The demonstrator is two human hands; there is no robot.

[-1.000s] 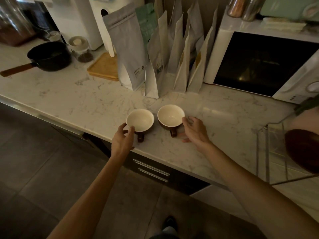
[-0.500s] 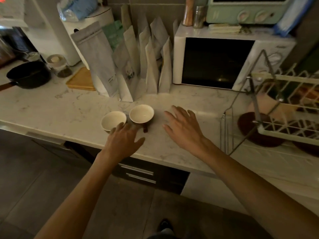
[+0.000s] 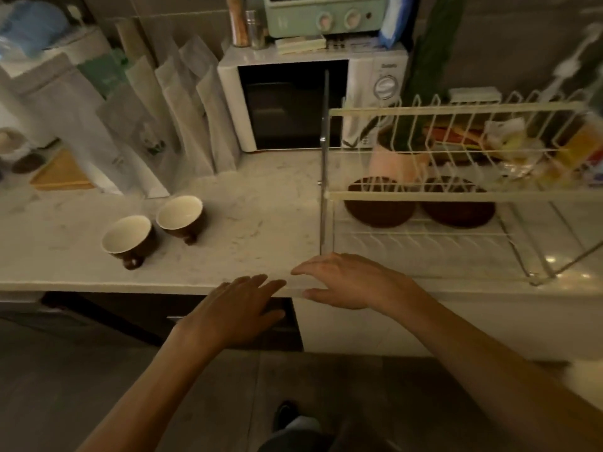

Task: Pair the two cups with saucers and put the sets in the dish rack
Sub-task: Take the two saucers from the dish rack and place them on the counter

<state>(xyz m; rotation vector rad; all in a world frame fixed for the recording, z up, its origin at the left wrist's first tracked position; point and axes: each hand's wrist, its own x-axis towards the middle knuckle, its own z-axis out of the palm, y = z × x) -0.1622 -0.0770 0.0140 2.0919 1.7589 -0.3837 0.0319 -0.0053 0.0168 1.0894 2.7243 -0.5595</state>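
Two brown cups with cream insides stand side by side on the marble counter, the left cup nearer the edge and the right cup behind it. Two brown saucers lie flat on the lower tier of the white wire dish rack: the left saucer and the right saucer. My left hand hovers empty at the counter's front edge with its fingers spread. My right hand is beside it, empty too, just in front of the rack's left post.
A white microwave stands at the back with a green toaster oven on top. Paper bags lean against the wall behind the cups. A wooden board lies at the left. A pink pot and packets sit behind the rack.
Both hands have left the cups and moved right toward the rack. The view has swung right, bringing the rack and both saucers fully into sight. The cups stay on the counter.
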